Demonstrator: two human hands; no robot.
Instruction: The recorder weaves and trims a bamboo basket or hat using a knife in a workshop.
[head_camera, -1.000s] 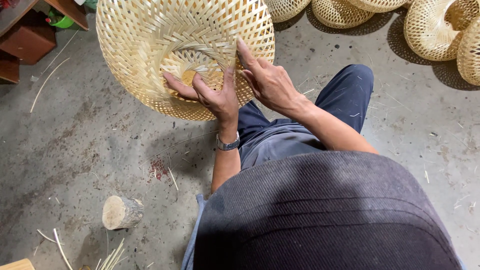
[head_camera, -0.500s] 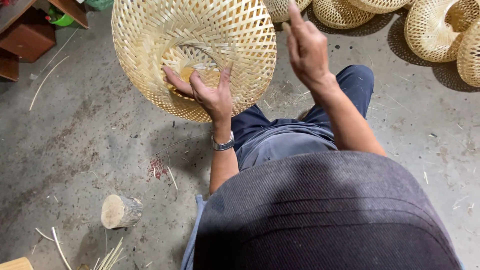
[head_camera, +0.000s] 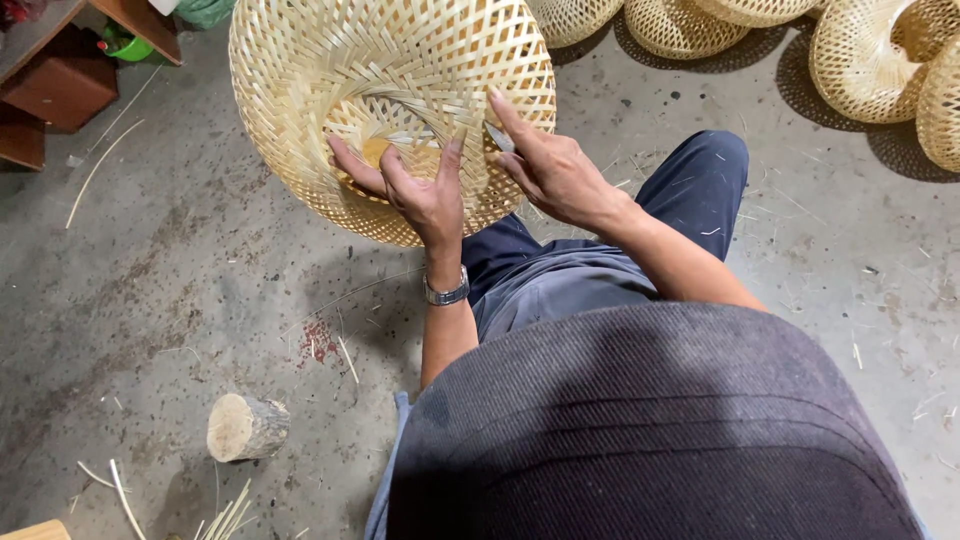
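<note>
Floor: grey concrete (head_camera: 150, 300), stained, with thin bamboo strips and a short log (head_camera: 246, 427) at near left.
Basket: a round woven basket (head_camera: 300, 80) stands tilted above the knee, its open side toward the person.
Left hand: the left hand (head_camera: 425, 200) reaches inside the basket, fingers spread and pressed on the weave; a watch (head_camera: 447, 293) is on the wrist.
Right hand: the right hand (head_camera: 555, 175) lies on the right rim, pinching a small dark blade (head_camera: 498, 136).
Change: half a second ago this hand was lifted up and away; now it is back at the rim, so the work on the weave goes on.
Edges: more baskets (head_camera: 860, 60) lie far right, a wooden shelf (head_camera: 60, 60) far left.
Room: open floor on the left and near right.
</note>
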